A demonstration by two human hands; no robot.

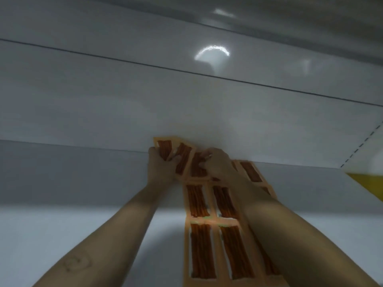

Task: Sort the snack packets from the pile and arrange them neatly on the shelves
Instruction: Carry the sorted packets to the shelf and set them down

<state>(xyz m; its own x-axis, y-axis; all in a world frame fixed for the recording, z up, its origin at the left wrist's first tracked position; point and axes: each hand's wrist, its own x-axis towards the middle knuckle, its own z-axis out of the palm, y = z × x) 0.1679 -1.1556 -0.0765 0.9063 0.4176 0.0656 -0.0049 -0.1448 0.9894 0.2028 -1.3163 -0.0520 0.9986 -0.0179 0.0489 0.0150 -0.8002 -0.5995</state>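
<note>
A joined sheet of orange snack packets [209,224], shiny film with clear windows over thin brown sticks, runs from 6 o'clock up to centre before a smooth, glossy white shelf panel [103,100]. The left grip [160,165] curls round its crumpled top-left packets. The right grip [219,164] pinches the packets beside them.

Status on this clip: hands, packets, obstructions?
Left hand, right hand: both gripping top end of orange snack packet strip. White shelf surface behind. No obstruction seen.
</note>
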